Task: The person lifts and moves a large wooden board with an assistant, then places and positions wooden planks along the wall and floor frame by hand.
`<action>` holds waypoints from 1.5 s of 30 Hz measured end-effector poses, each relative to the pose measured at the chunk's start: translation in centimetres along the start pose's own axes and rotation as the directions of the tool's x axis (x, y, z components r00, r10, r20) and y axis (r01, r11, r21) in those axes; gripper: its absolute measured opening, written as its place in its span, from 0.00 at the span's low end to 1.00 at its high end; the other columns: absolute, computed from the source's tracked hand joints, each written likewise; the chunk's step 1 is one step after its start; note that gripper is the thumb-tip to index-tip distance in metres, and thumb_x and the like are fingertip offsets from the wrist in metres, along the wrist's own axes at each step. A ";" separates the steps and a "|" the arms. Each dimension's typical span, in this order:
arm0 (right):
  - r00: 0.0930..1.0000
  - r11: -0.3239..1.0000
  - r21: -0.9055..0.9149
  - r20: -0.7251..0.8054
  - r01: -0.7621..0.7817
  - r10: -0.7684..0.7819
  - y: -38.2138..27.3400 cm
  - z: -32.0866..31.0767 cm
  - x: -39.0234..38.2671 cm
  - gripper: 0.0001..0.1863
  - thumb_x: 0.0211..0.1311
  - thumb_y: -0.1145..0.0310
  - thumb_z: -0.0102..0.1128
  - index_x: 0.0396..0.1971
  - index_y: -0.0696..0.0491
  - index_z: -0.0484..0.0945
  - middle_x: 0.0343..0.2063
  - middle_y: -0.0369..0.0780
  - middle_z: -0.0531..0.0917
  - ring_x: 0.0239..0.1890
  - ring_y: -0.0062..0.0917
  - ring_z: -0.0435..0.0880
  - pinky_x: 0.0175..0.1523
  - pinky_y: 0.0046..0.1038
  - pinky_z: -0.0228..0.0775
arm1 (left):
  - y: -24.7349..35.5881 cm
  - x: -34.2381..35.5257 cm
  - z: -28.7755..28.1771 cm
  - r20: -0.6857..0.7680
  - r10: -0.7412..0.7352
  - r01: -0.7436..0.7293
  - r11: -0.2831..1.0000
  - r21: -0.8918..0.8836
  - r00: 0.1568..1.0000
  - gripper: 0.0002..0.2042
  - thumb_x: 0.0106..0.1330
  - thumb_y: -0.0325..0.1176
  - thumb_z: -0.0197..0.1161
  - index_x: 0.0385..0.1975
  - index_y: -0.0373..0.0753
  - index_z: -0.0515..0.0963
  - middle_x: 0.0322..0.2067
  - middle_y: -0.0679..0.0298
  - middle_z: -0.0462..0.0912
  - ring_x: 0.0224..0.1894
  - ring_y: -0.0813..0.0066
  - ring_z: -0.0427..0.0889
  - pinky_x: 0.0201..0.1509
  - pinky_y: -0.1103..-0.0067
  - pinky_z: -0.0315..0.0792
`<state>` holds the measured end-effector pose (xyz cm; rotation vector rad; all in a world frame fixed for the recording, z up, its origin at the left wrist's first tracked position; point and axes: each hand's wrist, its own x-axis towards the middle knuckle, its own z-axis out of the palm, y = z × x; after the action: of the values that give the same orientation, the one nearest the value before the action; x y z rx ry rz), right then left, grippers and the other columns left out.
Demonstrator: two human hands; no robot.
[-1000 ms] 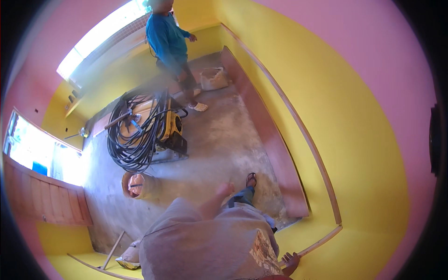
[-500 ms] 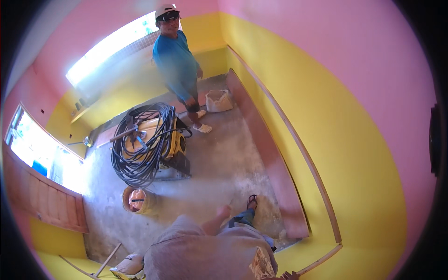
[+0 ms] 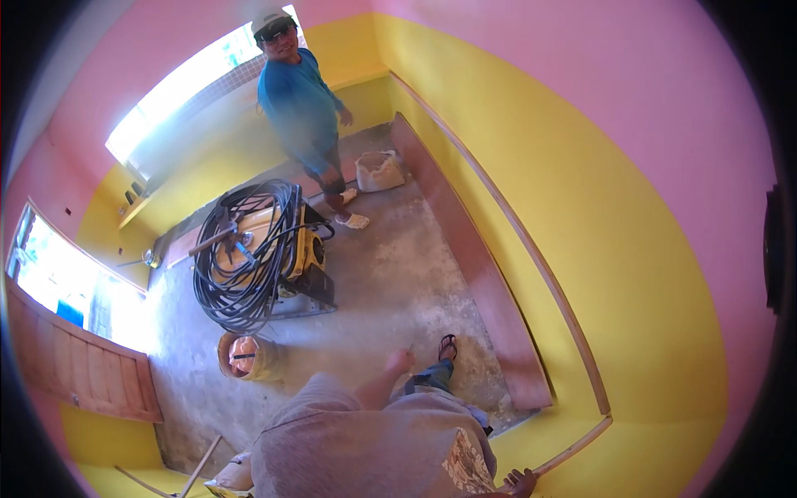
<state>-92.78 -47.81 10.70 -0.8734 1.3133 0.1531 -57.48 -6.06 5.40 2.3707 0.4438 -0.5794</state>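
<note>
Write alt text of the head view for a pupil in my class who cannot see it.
The wearer's right hand rests on a wooden rail along a yellow wall; the left hand is out over a concrete floor. Ahead, a coil of black hose lies over a yellow machine, and a co-worker in a blue top stands beyond.

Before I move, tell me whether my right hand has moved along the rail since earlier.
No, not visibly: your right hand stays on the same stretch of wooden rail, judged against its corner joint.
</note>
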 end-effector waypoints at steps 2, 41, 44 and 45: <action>0.987 1.000 0.022 -0.157 -0.020 0.024 -0.7 1.1 2.2 0.28 0.52 0.61 0.39 0.52 0.45 0.42 0.41 0.50 0.67 0.36 0.40 0.68 0.37 0.44 0.64 | 0.4 -0.6 -0.9 0.154 -0.027 0.051 0.987 -0.154 0.988 0.11 0.47 0.41 0.53 0.27 0.44 0.76 0.32 0.57 0.75 0.36 0.61 0.73 0.40 0.71 0.67; 0.993 0.999 0.011 -0.111 0.037 -0.035 0.2 1.1 1.6 0.28 0.57 0.50 0.31 0.51 0.57 0.51 0.39 0.51 0.69 0.31 0.39 0.72 0.32 0.39 0.69 | 1.1 -0.6 0.3 0.134 0.097 -0.098 0.995 0.000 0.986 0.17 0.50 0.46 0.48 0.26 0.37 0.74 0.29 0.52 0.75 0.37 0.59 0.73 0.40 0.71 0.64; 0.992 1.000 0.016 -0.127 0.025 -0.023 -0.7 1.9 0.9 0.27 0.57 0.53 0.33 0.51 0.55 0.51 0.39 0.51 0.69 0.31 0.39 0.72 0.32 0.39 0.69 | 1.3 -0.4 -0.1 0.213 0.097 -0.119 0.989 0.091 0.972 0.21 0.53 0.49 0.45 0.39 0.40 0.70 0.39 0.53 0.71 0.43 0.57 0.68 0.46 0.69 0.61; 0.991 0.999 0.051 -0.137 0.014 -0.007 -0.8 2.1 0.6 0.26 0.56 0.55 0.35 0.51 0.54 0.50 0.39 0.51 0.69 0.32 0.39 0.72 0.32 0.39 0.69 | 1.2 -0.4 0.0 0.209 0.092 -0.114 0.989 0.094 0.974 0.21 0.53 0.49 0.45 0.39 0.40 0.70 0.39 0.53 0.71 0.43 0.57 0.68 0.46 0.69 0.61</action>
<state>-90.52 -47.27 10.51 -0.8582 1.4343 0.0513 -57.29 -6.99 6.29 2.3855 0.2012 -0.8060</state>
